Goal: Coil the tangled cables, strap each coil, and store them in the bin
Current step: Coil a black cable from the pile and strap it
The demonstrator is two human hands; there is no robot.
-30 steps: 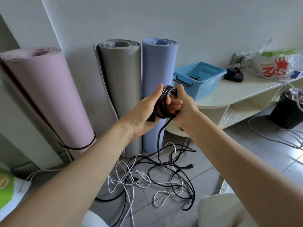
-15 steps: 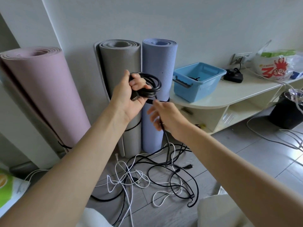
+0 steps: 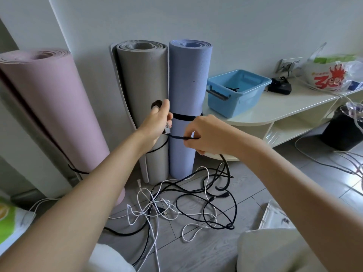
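My left hand [image 3: 157,119] is closed around a small coil of black cable [image 3: 156,104], held up in front of the grey mat; the coil is mostly hidden behind my fingers and a plug end shows under the palm. My right hand [image 3: 206,135] pinches the same black cable's free length [image 3: 177,137], which runs taut between both hands and then drops to the floor. A tangle of black cables [image 3: 216,201] and white cables [image 3: 149,209] lies on the floor below. The blue bin [image 3: 235,93] sits on the low shelf, holding something small and black.
Three rolled mats stand against the wall: pink [image 3: 49,107], grey [image 3: 145,79], blue [image 3: 188,79]. The cream shelf unit [image 3: 284,112] carries a black adapter [image 3: 280,87] and a plastic bag [image 3: 334,75]. A black waste bin [image 3: 345,130] and more loose wires lie at right.
My left hand dropped lower with the coil and my right hand slid out along the cable, pulling a taut length between the hands. Earlier both hands were together on the coil.
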